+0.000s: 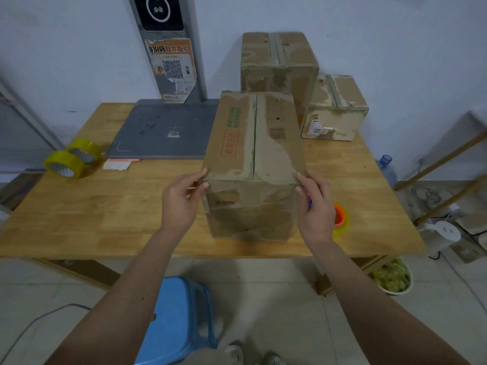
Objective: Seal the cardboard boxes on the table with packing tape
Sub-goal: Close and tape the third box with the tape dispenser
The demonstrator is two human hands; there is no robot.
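A tall cardboard box (253,143) stands in the middle of the wooden table (105,206), its top flaps closed along a centre seam. My left hand (181,198) pinches at the box's near left top corner, where a strip of clear tape hangs down the edge. My right hand (316,206) touches the near right top corner with its fingertips and holds a small purple object (309,202) against its palm. A tape roll with an orange core (341,217) lies on the table just behind my right hand, partly hidden by it.
Two taped boxes, one large (279,61) and one small (334,109), stand at the back right. Two yellow tape rolls (63,164) lie at the left edge beside a grey board (163,127). A blue stool (179,317) is below the table's front edge.
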